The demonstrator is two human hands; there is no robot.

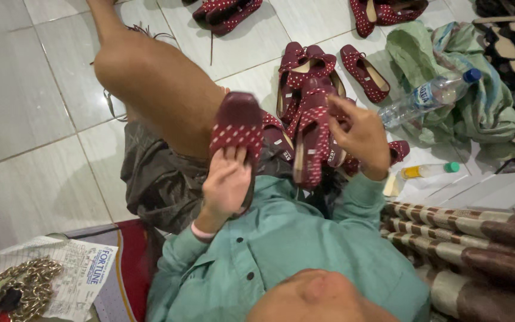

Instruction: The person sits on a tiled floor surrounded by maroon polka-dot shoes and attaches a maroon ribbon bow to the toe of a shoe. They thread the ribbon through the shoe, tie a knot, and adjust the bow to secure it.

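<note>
I sit on the floor in a teal shirt with one bare knee raised. My left hand (226,186), with a pink band at the wrist, grips a maroon white-dotted flat shoe (236,122) from below, its toe pointing up against my thigh. My right hand (362,138) holds a second maroon dotted shoe (312,140) on its side by the edge, close beside the first. More shoes of the same kind lie piled just past my hands (300,65).
Several maroon dotted shoes lie on the white tile floor (25,89). A plastic water bottle (430,95) rests on green cloth (478,101). A small yellow bottle with green cap (427,171), a striped brown cushion (484,238), gold chains (22,289) on newspaper.
</note>
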